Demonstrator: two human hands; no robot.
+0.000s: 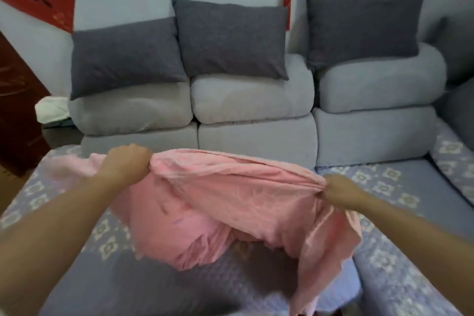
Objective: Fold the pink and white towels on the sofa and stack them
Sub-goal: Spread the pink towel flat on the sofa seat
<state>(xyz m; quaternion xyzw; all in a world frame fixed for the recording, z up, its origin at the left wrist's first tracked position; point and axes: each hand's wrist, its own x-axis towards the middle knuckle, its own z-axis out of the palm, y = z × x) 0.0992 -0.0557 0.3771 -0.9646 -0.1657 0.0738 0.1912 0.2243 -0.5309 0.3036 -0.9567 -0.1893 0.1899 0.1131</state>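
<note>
Pink towel [218,202] stretched between the hands: left hand [128,164] and right hand [341,192] each grip a bunched end, long axis running hand to hand, cloth hanging below.

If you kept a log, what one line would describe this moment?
stage: spreading pink towel | left hand: grips top edge | right hand: grips top edge | towel: held above sofa, unfolded

- Dim, flat indoor light with a cool bluish cast; no clear source shows.
- A soft dark shadow lies at lower centre, under the pink towel [218,208].
- The towel's left end, at middle left, smears with motion blur.
- The whole frame is soft and grainy.
- Wide-angle bending curves the edges.
</note>
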